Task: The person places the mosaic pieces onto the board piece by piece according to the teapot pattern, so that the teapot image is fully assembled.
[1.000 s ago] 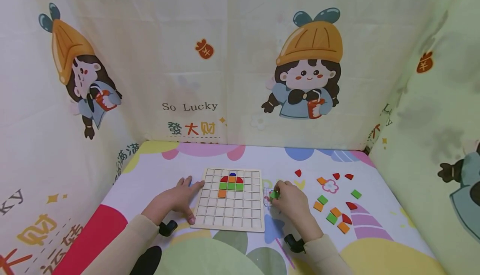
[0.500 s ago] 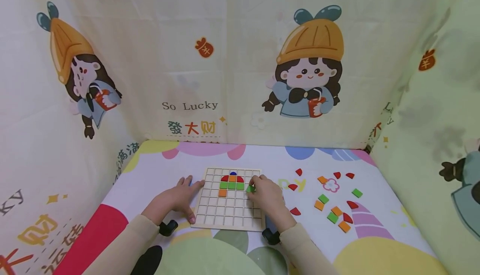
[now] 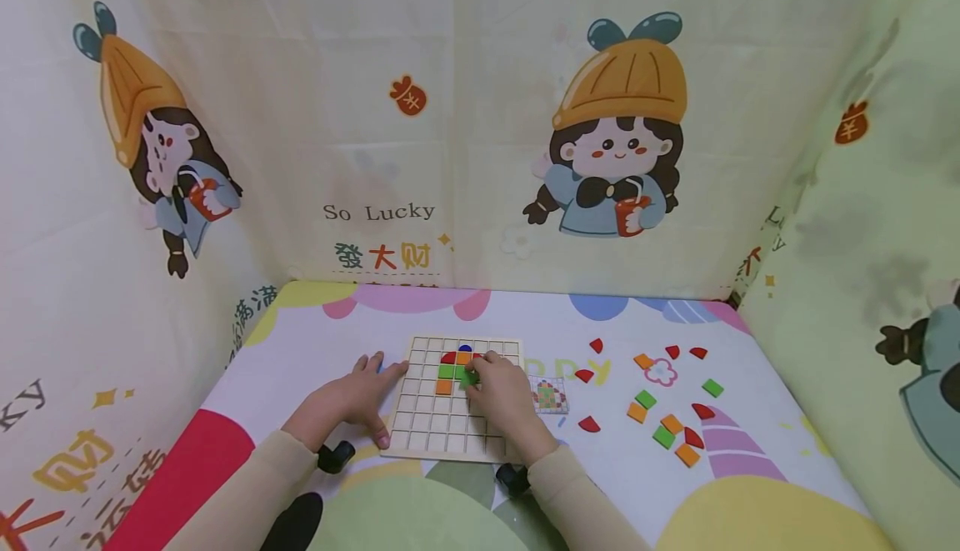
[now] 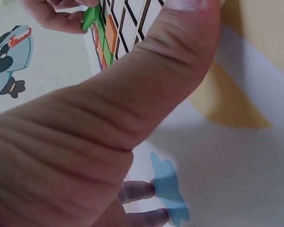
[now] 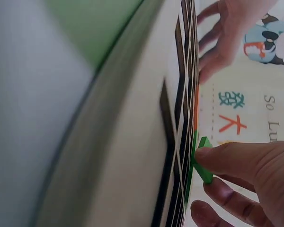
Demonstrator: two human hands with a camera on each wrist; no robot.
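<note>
A wooden grid board (image 3: 427, 424) lies on the table. My left hand (image 3: 345, 401) rests at its left side, fingers spread, with the thumb and index fingertip at the edge. Over the board, my right hand (image 3: 506, 401) pinches a green square tile (image 5: 206, 175) between thumb and fingers, close above the row of green tiles (image 3: 446, 372). An orange tile (image 3: 444, 387) sits just below that row. Above it are a red quarter-round tile (image 3: 448, 358), another orange tile (image 3: 464, 359) and a blue piece (image 3: 465, 348). The right hand partly covers the row's right end.
A small printed pattern card (image 3: 551, 395) lies right of the board. Farther right are scattered loose tiles: red quarter-rounds (image 3: 589, 424), green squares (image 3: 663, 437) and orange squares (image 3: 687, 456). Patterned cloth walls (image 3: 480, 159) stand behind and beside the table.
My right hand has moved left with the green tile, from over the card beside the board to above the placed tiles. The card and two red tiles are uncovered. My left hand stays put.
</note>
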